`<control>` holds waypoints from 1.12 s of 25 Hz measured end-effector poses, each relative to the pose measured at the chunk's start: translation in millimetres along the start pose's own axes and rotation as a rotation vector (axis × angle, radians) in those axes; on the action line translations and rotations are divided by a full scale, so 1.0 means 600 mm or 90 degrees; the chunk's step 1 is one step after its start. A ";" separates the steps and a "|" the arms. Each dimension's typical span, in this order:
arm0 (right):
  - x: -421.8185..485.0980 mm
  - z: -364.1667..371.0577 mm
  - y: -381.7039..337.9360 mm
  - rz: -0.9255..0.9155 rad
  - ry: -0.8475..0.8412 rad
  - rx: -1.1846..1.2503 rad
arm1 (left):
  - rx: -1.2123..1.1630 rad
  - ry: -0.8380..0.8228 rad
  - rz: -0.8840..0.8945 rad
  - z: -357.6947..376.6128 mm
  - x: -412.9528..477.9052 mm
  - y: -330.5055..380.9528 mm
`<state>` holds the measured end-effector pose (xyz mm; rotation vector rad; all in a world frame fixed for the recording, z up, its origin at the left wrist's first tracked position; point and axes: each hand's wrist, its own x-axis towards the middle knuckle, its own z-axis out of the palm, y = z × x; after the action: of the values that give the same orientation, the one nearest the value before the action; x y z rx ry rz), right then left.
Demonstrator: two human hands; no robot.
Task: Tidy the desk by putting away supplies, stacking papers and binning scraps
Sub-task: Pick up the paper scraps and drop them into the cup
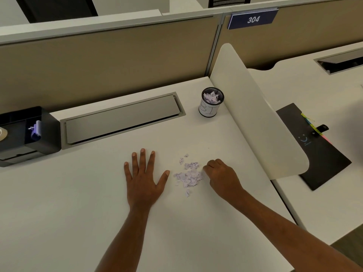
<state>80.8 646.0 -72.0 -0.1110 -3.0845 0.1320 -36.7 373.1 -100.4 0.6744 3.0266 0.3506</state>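
**Scraps at the desk's right side**

Left hand (144,178) flat on the desk (78,203), fingers spread, holding nothing. Right hand (221,174) curled, fingertips touching the pile of paper scraps (189,175) near the right edge; whether gripping any, cannot tell. Bin cup (211,102) at the far right corner, upright, with scraps inside. Black organizer (29,132) at the left edge.

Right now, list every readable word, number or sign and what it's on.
"304": blue sign on the partition top.
"BI": handwritten on the mesh cup holding paper scraps; any further letters are hidden.
Smiley logo on the black folder; the small text beneath is too blurred to read.
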 end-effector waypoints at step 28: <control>0.356 -0.181 0.175 0.448 0.205 0.603 | -0.013 0.001 -0.004 -0.001 0.002 -0.001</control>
<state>-118.8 775.4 37.3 -1.0033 -2.2182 1.3669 -38.1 372.8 -100.1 0.6644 3.0212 0.3811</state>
